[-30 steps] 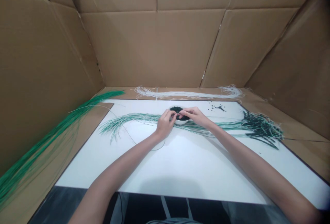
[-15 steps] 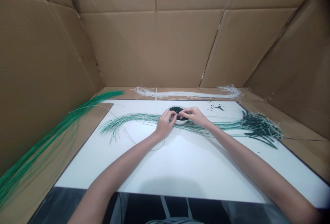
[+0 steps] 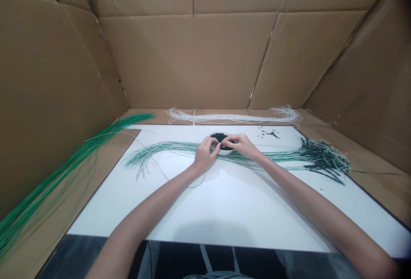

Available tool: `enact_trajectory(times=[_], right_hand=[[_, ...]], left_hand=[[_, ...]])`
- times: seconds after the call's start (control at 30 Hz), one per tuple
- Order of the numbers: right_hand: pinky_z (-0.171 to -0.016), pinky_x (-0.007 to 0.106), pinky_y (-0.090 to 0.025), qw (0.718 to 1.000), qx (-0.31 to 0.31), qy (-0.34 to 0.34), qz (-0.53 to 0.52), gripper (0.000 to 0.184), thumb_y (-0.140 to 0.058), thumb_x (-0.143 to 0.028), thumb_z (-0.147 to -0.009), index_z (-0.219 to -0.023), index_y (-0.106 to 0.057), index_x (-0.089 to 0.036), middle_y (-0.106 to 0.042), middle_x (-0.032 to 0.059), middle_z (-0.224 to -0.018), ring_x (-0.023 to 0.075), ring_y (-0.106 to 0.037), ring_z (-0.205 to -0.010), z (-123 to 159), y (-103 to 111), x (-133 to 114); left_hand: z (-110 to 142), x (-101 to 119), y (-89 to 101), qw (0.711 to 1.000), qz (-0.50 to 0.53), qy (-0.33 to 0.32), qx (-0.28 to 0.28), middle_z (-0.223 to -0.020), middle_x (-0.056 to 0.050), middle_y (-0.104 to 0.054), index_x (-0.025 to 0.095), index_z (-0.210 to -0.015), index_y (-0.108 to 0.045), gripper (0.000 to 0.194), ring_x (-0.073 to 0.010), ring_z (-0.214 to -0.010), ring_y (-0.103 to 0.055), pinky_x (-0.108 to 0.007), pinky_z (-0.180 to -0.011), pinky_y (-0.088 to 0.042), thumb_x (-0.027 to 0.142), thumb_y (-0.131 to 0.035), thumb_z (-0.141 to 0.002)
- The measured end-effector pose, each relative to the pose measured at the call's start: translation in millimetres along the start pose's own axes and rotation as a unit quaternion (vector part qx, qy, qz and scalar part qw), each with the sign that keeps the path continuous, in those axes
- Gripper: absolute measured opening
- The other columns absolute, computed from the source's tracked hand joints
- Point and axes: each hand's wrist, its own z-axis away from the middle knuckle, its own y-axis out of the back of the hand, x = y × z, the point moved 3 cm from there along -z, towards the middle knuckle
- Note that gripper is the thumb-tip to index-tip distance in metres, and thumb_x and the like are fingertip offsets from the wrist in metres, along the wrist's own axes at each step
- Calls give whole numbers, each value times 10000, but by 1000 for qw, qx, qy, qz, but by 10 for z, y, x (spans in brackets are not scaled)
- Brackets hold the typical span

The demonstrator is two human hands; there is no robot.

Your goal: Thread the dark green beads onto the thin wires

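Observation:
A small white bowl (image 3: 225, 152) full of tiny dark green beads (image 3: 219, 136) stands mid-table. Over its near rim my left hand (image 3: 204, 154) pinches thumb and forefinger together; a thin cord (image 3: 150, 156) loops across the table and up to it. From the right, my right hand (image 3: 240, 144) meets it fingertip to fingertip, also pinched. What lies between its fingers is too small to make out. Behind and beneath the hands runs a bundle of green strands (image 3: 160, 146), whose right ends carry dark threaded lengths (image 3: 324, 159) with pale tips.
Loose dark beads (image 3: 271, 133) lie scattered right of the bowl. A white bundle of cords (image 3: 234, 118) stretches along the back. At the left, a thick green bundle (image 3: 77, 152) rests on cardboard. Cardboard walls (image 3: 192, 60) enclose the white table (image 3: 205, 215) at the back and sides.
My fingertips have shifted very slightly closer together over the bowl. Everything else keeps its place, apart from a slight drift of the view.

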Motion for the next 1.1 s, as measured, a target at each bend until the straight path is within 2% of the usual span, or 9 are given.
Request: enact_trajectory(times=[0.23, 0.43, 0.63, 0.83, 1.1], right_hand=[[-682, 278, -444, 999, 16, -10, -40, 278, -547, -384, -689, -718, -665, -134, -668, 63, -749, 184, -593, -718, -4, 13, 25], [-728, 307, -444, 995, 68, -6, -73, 264, -613, -372, -634, -777, -678, -160, -659, 59, -805, 191, -587, -768, -24, 69, 77], [-732, 311, -448, 996, 35, 7, -79, 264, -614, -346, -648, -833, -679, -169, -645, 65, -852, 187, -582, -793, -8, 67, 27], [-774, 337, -447, 994, 22, -21, -106, 283, -627, -326, -637, -857, -659, -151, -656, 76, -874, 197, -596, -820, 2, 44, 25], [-710, 322, -467, 991, 35, -28, -129, 274, -669, -347, -577, -745, -639, -133, -659, 66, -761, 180, -606, -719, -18, 32, 96]], left_hand=[[5, -15, -5, 1000, 0, 13, 3, -745, -4, -484, 178, -777, -458, 59, -96, -676, -473, -209, -637, -390, 220, -426, -803], [3, -39, -20, 1000, -1, 16, 1, -757, -8, -493, 179, -804, -476, 74, -99, -679, -476, -215, -644, -390, 220, -415, -812], [2, -52, -15, 1000, -5, 18, -1, -777, -11, -502, 179, -840, -488, 96, -97, -682, -477, -215, -659, -391, 212, -401, -821], [-4, -61, -9, 999, -18, 23, 16, -782, -15, -497, 173, -845, -477, 104, -101, -703, -480, -216, -664, -388, 224, -387, -832], [4, -61, -15, 1000, -13, 12, 21, -764, -6, -486, 177, -826, -469, 104, -93, -671, -475, -208, -635, -390, 270, -422, -823]])
